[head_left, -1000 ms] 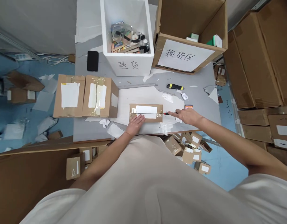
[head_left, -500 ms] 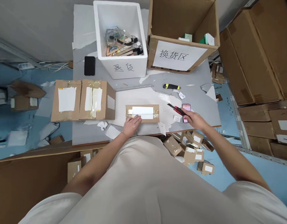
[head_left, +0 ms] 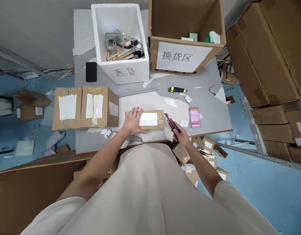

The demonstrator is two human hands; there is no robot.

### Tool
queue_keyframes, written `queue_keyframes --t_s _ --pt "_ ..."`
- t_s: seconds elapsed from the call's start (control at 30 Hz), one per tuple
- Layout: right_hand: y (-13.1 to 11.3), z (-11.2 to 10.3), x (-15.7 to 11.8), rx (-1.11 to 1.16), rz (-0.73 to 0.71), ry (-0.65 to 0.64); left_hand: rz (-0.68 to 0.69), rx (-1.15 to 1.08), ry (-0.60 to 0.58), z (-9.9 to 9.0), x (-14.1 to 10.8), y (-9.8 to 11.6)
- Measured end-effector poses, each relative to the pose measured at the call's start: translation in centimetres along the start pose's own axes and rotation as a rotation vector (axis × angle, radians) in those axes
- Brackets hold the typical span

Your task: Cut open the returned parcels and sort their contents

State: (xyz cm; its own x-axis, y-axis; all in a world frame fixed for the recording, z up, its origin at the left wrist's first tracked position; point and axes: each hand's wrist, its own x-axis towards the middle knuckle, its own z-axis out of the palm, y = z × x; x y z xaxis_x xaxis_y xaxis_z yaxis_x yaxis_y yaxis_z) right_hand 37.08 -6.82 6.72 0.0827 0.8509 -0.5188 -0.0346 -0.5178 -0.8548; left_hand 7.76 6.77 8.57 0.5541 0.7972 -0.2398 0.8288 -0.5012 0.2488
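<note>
A small cardboard box with a white label and clear tape lies on the table in front of me. My left hand rests spread over its left end, fingers apart. In my right hand is a red and black utility knife, its blade pointing up and left, close to the box's right end. The phone, its screen blurred pink, lies right of the knife, with a small white printed slip between them.
Two taped cardboard boxes stand at the left. Behind are a white foam box of mixed goods and a large labelled carton. A yellow and black cutter, black phone-like object and paper scraps lie on the table.
My right hand has brought the utility knife leftward from over the phone to the small box's right end. My left hand has shifted left and spread out on the box.
</note>
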Motion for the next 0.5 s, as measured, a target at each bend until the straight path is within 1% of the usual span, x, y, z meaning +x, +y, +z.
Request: queue_keyframes --t_s 0.17,0.33,0.4,0.5 --pt "0.5 -0.1 0.4 0.021 -0.008 -0.043 0.019 -0.016 0.038 0.2 0.0 -0.2" --pt "-0.4 -0.1 0.7 0.024 0.002 -0.074 0.019 -0.043 0.074 0.3 0.0 -0.3" --pt "-0.8 -0.4 0.8 0.021 0.015 -0.091 0.001 -0.056 0.09 0.3 0.1 -0.4" --pt "-1.2 -1.5 0.8 -0.03 0.04 -0.136 -0.013 -0.083 0.12 0.4 0.4 -0.6"
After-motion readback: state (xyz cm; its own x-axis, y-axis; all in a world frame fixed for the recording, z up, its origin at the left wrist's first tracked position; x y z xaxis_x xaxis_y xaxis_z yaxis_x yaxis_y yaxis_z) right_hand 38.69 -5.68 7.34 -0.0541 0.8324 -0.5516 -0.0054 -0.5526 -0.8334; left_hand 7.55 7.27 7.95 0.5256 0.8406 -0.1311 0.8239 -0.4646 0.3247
